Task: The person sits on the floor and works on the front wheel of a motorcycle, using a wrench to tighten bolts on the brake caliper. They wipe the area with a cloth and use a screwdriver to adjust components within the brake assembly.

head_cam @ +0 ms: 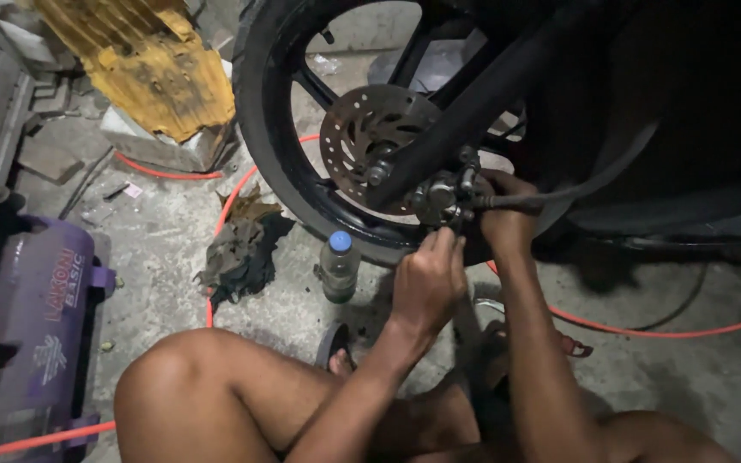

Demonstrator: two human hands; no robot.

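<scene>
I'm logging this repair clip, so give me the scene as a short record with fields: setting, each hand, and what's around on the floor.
Setting: concrete floor, person seated beside a motorcycle wheel
Left hand: fingers up at the brake caliper; whether it holds a tool cannot be told
Right hand: gripping the caliper from the side, by the hose
Brake disc: drilled metal disc, just left of the caliper
Floor items: plastic bottle with blue cap, dark rag, orange hose
Left side: purple machine
</scene>
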